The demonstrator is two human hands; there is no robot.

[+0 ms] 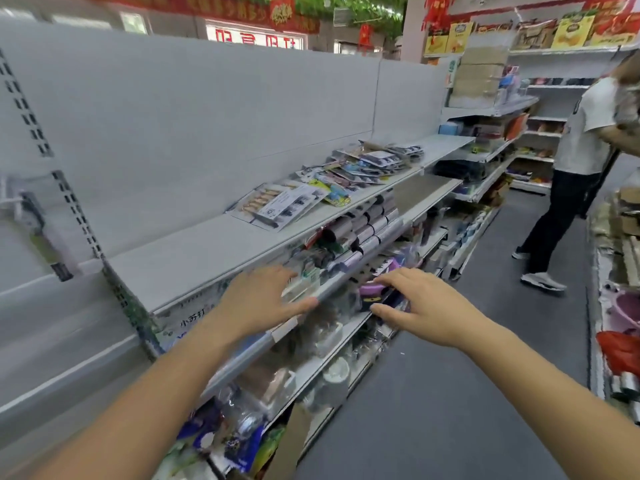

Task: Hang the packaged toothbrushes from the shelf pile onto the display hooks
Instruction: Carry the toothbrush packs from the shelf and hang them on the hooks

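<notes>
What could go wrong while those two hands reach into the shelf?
1. The pile of packages lies loose on the top shelf, right up to its front edge. A bump could send some sliding off.
2. The left hand and right hand, both empty, reach at the crowded lower shelf. Stacked goods there might get knocked out.
3. Another person stands in the aisle and could be bumped.

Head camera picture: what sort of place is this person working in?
Most likely a small supermarket or general shop: long white metal shelves, a pile of carded packs on the top one, red banners overhead, and boxed goods on the far shelving.
</notes>
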